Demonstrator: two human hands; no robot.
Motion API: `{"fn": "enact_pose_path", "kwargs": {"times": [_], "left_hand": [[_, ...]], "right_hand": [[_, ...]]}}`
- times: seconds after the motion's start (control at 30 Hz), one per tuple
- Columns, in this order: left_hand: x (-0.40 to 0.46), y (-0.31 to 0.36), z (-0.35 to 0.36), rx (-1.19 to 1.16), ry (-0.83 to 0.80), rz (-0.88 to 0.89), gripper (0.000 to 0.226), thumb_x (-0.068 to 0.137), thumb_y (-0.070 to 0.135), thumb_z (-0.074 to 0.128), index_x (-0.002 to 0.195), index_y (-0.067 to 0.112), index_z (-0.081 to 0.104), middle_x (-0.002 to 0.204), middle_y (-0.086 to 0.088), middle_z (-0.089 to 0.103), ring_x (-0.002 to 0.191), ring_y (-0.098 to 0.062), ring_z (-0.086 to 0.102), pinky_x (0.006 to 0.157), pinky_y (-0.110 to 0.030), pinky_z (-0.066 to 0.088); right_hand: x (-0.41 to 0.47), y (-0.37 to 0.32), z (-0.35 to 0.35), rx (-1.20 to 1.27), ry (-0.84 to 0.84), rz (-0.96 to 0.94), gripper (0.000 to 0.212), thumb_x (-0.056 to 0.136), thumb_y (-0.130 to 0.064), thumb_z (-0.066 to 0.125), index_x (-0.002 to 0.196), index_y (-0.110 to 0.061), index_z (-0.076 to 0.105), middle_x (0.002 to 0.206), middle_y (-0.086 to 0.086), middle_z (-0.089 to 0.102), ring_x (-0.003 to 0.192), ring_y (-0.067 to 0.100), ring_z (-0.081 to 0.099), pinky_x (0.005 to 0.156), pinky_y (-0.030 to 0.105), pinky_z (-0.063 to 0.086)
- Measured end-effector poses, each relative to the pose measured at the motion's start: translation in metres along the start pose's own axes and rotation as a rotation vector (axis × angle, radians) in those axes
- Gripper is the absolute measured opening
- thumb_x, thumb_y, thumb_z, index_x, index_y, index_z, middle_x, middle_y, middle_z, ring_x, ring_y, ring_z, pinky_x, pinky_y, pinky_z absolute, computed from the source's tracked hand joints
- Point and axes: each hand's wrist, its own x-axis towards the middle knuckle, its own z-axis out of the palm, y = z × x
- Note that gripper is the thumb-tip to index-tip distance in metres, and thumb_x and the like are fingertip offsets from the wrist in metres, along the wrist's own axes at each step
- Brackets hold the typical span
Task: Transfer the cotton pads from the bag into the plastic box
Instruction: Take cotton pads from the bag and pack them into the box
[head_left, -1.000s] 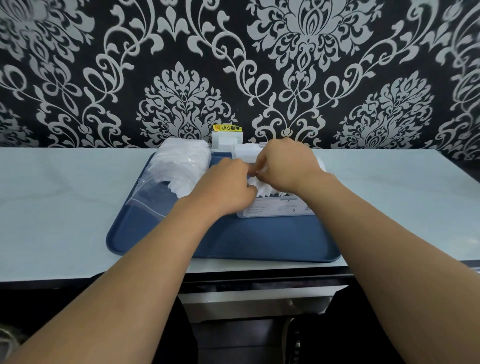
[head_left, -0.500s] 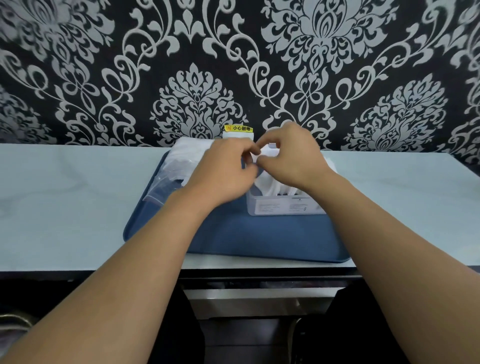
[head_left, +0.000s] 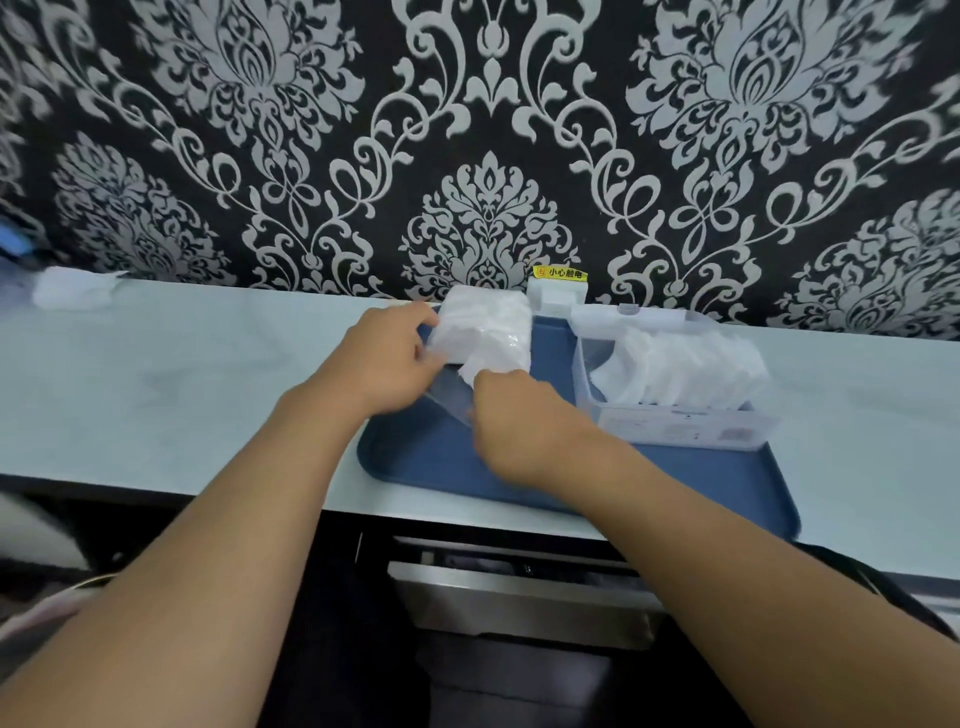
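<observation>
Tray (head_left: 675, 483) holds bag (head_left: 488, 332) and plastic box (head_left: 675, 421); socket (head_left: 558, 291) behind

Both forearms being extended from lower corners toward frame centre. Left hand (head_left: 382, 364) being held with fingers curled, pinching. Right hand (head_left: 514, 421) being held knuckles-up, fingers curled under, fingertips hidden.

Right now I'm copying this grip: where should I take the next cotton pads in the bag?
Pinch the pad edges poking out at the bag's open near mouth, coming from the front, as the right hand does; the left hand steadies the bag's left side.
</observation>
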Motion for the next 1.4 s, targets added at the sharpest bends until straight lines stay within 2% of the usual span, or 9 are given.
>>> {"fn": "enact_pose_path", "kwargs": {"times": [0.07,0.2,0.27,0.37,0.5,0.77,1.0,1.2,1.4], "left_hand": [[0.004,0.002,0.003,0.003,0.059,0.021,0.021,0.089,0.012,0.062,0.108,0.015,0.071,0.086,-0.003,0.069,0.084,-0.027,0.065,0.075,-0.031,0.048],[0.003,0.018,0.005,-0.073,0.128,0.041,0.023,0.089,0.009,0.055,0.104,0.014,0.073,0.064,0.007,0.059,0.062,-0.015,0.057,0.068,-0.028,0.046],[0.001,0.023,0.005,-0.106,0.157,0.041,0.025,0.089,0.009,0.055,0.105,0.014,0.073,0.063,0.005,0.061,0.061,-0.017,0.059,0.07,-0.032,0.053],[0.0,0.029,0.008,-0.103,0.155,0.06,0.033,0.086,0.01,0.053,0.113,0.015,0.072,0.074,-0.002,0.063,0.073,-0.024,0.062,0.078,-0.038,0.056],[0.0,0.036,0.011,-0.088,0.126,0.035,0.038,0.085,0.011,0.052,0.118,0.021,0.068,0.083,-0.004,0.065,0.08,-0.025,0.062,0.076,-0.038,0.055],[0.004,0.039,0.014,-0.091,0.136,-0.027,0.046,0.085,0.013,0.053,0.129,0.026,0.054,0.104,-0.006,0.066,0.09,-0.027,0.061,0.078,-0.04,0.053],[0.003,0.04,0.016,0.021,0.121,-0.077,0.058,0.076,0.021,0.068,0.13,0.025,0.05,0.105,0.001,0.059,0.095,-0.029,0.061,0.077,-0.036,0.051],[0.017,0.045,0.026,0.126,0.187,-0.113,0.037,0.08,0.005,0.059,0.116,0.015,0.063,0.114,-0.011,0.065,0.098,-0.034,0.062,0.072,-0.037,0.05],[0.017,0.043,0.026,0.108,0.193,-0.101,0.035,0.085,-0.002,0.054,0.114,0.013,0.067,0.113,-0.014,0.064,0.099,-0.035,0.062,0.069,-0.035,0.048]], "right_hand": [[0.002,0.005,0.004,0.012,0.061,0.112,0.022,0.093,-0.003,0.05,0.115,-0.003,0.05,0.109,0.015,0.059,0.09,0.036,0.059,0.064,0.035,0.037],[0.015,0.018,0.007,-0.015,0.263,0.196,0.052,0.096,-0.006,0.05,0.144,0.002,0.03,0.113,0.017,0.065,0.101,0.039,0.064,0.067,0.037,0.036],[0.019,0.022,0.009,-0.067,0.337,0.192,0.06,0.099,-0.011,0.049,0.151,0.002,0.021,0.113,0.016,0.066,0.101,0.04,0.064,0.066,0.037,0.036],[0.027,0.028,0.01,-0.116,0.34,0.191,0.063,0.098,-0.012,0.052,0.151,0.001,0.022,0.114,0.015,0.066,0.102,0.039,0.065,0.066,0.036,0.038],[0.039,0.033,0.008,-0.088,0.335,0.22,0.055,0.094,-0.01,0.058,0.144,-0.005,0.035,0.112,0.015,0.067,0.102,0.037,0.066,0.066,0.036,0.041],[0.044,0.037,0.008,-0.049,0.335,0.223,0.064,0.089,-0.007,0.063,0.145,-0.012,0.033,0.109,0.013,0.066,0.1,0.036,0.065,0.065,0.036,0.043],[0.045,0.037,0.003,-0.016,0.321,0.24,0.037,0.094,-0.007,0.058,0.129,-0.013,0.052,0.114,0.012,0.063,0.104,0.034,0.062,0.074,0.038,0.047],[0.04,0.038,0.0,-0.005,0.321,0.222,0.039,0.087,-0.011,0.066,0.123,-0.019,0.056,0.112,0.007,0.064,0.101,0.032,0.062,0.077,0.039,0.053],[0.045,0.037,0.003,-0.026,0.31,0.243,0.033,0.086,-0.013,0.067,0.119,-0.019,0.061,0.111,0.007,0.065,0.101,0.031,0.064,0.068,0.034,0.044]]}}
